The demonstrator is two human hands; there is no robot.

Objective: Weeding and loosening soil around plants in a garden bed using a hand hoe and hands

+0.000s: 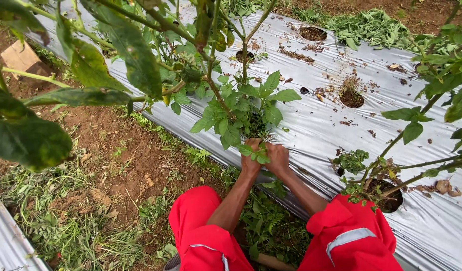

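My left hand (249,161) and my right hand (278,157) are pressed together at the base of a leafy green plant (251,108) that grows out of a hole in silver plastic mulch (316,130). Both hands are closed around a bunch of low green shoots (256,151) at the plant's foot. The stem itself is hidden behind the leaves and my fingers. My forearms reach out from red sleeves (201,226) with grey reflective stripes.
Other planting holes (351,98) with soil open in the mulch further right and back. A pile of pulled green leaves (371,25) lies at the top. Bare brown soil with weeds (105,165) runs on the left. Large leaves (25,135) hang close to the camera.
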